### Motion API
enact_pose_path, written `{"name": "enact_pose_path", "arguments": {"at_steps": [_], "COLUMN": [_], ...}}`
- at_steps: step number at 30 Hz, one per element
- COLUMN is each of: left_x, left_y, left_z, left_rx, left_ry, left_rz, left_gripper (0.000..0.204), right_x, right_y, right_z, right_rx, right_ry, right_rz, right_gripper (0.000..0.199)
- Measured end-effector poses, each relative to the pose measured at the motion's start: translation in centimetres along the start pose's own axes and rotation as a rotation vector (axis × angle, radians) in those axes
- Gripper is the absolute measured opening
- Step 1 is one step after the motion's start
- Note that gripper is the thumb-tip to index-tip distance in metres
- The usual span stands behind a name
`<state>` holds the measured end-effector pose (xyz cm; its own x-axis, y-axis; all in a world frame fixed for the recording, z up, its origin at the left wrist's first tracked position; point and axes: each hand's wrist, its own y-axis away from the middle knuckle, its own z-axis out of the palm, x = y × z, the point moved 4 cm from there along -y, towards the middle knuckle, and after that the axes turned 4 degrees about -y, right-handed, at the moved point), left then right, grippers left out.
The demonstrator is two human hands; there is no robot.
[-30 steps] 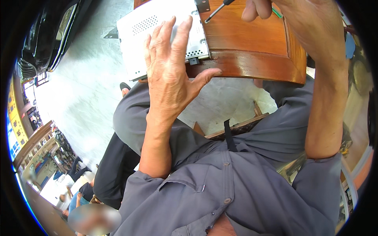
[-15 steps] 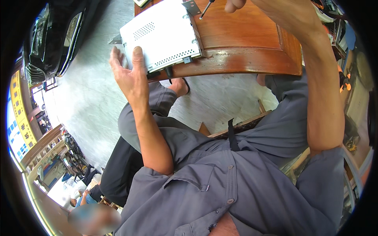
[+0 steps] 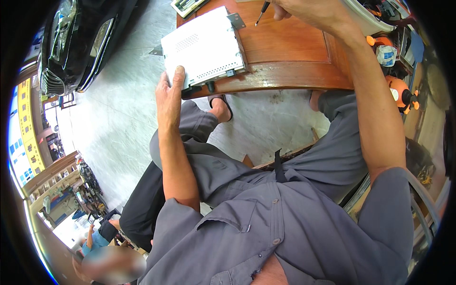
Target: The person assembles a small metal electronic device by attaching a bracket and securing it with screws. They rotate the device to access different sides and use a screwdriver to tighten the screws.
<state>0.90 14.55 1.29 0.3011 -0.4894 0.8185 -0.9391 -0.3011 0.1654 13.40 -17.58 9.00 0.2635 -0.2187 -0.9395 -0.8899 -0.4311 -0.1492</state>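
A flat white metal box (image 3: pixel 203 50), like a car stereo unit, lies on a reddish-brown wooden table (image 3: pixel 292 47). It has vent holes in its top, small metal brackets at two sides and a dark plug or knob (image 3: pixel 211 87) at its near edge. My left hand (image 3: pixel 170 102) grips its near left corner, thumb on top and fingers against the side. In my right hand (image 3: pixel 290 9), to the right of the box at the upper edge, is a thin dark-handled screwdriver (image 3: pixel 262 12). Its tip points down over the tabletop, apart from the box; part of that hand is cut off.
A tray of tools (image 3: pixel 188 5) sits at the table's far left. Orange-capped spray bottles (image 3: pixel 400 91) and a pale tub (image 3: pixel 368 16) stand to the right. A black car bumper (image 3: pixel 78 47) is at far left; another person (image 3: pixel 97 240) sits lower left.
My left hand has closed in from spread fingers to a hold on the box's corner. The view has shifted a little. My right hand still has the screwdriver beside the box.
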Motion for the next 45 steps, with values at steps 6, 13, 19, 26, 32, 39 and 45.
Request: {"name": "enact_pose_path", "arguments": {"at_steps": [6,13,19,26,32,39,45], "left_x": [1.3,0.1,-1.5,-2.4,-1.0,-0.2,1.5], "left_y": [-0.2,-4.7,-8.1,-10.6,-9.9,-9.8,-8.7], "left_z": [-1.4,-1.7,-1.2,-0.8,-0.3,-1.7,-2.3], "left_rx": [0.019,0.065,0.06,0.084,0.15,0.305,0.281], "left_ry": [-0.049,0.127,0.109,0.167,0.107,0.196,0.527], "left_rz": [0.047,-0.065,-0.064,-0.054,-0.014,0.079,0.065], "left_gripper": [0.088,0.103,0.099,0.071,0.058,0.051,0.047], "right_x": [0.8,2.5,4.9,8.1,9.3,6.1,3.4], "right_y": [-0.1,0.1,-0.1,-0.3,-0.7,-1.0,0.3], "right_z": [-0.2,-0.1,-0.8,-0.3,0.0,1.4,4.1], "right_rx": [0.031,-0.013,-0.011,0.008,0.006,0.028,0.015], "right_ry": [0.164,0.127,0.24,0.789,0.937,0.809,0.428], "right_rz": [-0.122,0.019,-0.087,-0.226,-0.084,-0.308,-0.254], "right_gripper": [0.021,0.014,0.017,0.021,0.025,0.029,0.037]}}
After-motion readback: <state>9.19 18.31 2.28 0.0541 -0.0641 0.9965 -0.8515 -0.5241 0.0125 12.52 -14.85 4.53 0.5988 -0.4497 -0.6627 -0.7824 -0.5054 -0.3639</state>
